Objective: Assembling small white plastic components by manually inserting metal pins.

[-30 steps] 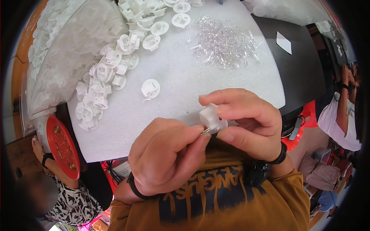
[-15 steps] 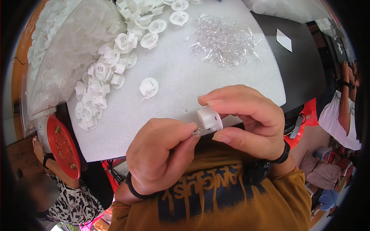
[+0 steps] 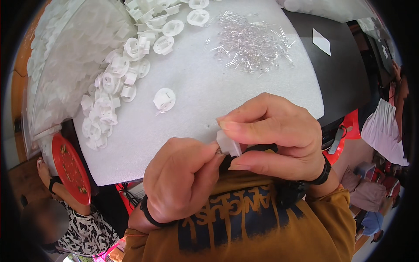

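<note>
My right hand (image 3: 283,139) grips a white plastic housing (image 3: 228,143) between thumb and fingers, its round flange toward the palm. My left hand (image 3: 181,179) is closed in a pinch on a small clear LED (image 3: 219,150), mostly covered by thumb and fingertip. The LED is up against the housing's left side; how deep it sits I cannot tell. Both hands are held over the near edge of a white foam sheet (image 3: 187,118). Farther off on the sheet lies one single housing (image 3: 165,99), with thin leads sticking out at its lower edge.
A heap of clear LEDs (image 3: 251,46) lies at the far right of the sheet. Loose white housings (image 3: 107,105) line its left side, beside a big clear bag (image 3: 83,56) of more. A red tray (image 3: 84,197) and another person's arm (image 3: 65,192) are at left.
The housing has turned and come left toward my left hand, so the gap to the LED has closed. My right hand has shifted slightly left with it.
</note>
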The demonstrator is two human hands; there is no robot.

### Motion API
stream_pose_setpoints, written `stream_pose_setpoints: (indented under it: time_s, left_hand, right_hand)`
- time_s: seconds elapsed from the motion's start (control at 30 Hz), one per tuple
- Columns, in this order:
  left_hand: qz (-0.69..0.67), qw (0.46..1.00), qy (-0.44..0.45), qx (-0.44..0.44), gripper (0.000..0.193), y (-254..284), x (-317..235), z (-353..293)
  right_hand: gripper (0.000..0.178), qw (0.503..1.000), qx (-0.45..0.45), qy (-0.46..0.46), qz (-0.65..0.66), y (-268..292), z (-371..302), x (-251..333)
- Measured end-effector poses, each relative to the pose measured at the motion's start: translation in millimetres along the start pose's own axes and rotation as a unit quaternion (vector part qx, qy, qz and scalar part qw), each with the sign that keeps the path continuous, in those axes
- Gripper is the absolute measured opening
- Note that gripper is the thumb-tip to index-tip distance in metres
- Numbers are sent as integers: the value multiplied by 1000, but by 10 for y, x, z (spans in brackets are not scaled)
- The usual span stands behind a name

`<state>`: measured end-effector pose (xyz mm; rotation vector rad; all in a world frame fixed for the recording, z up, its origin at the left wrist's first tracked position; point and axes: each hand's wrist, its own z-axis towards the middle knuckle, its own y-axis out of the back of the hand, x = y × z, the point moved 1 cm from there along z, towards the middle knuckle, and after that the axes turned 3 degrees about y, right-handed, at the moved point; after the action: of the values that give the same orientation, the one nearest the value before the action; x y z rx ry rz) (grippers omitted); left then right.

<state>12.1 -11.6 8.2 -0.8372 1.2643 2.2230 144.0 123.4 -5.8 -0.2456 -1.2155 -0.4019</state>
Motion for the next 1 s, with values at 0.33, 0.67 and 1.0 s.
stream_pose_setpoints:
  time_s: [0.33, 0.67, 1.0]
  left_hand:
    - [-151, 970, 191, 10, 22, 7, 49, -53]
    - [-173, 971, 161, 38, 20, -31, 111, -75]
    - [-52, 990, 123, 42, 16, -115, 171, -103]
  right_hand:
    - [45, 999, 1, 4, -40, 23, 6, -18]
    - [43, 997, 9, 12, -74, 77, -12, 52]
    - [29, 870, -206, -26, -447, 836, -349, 433]
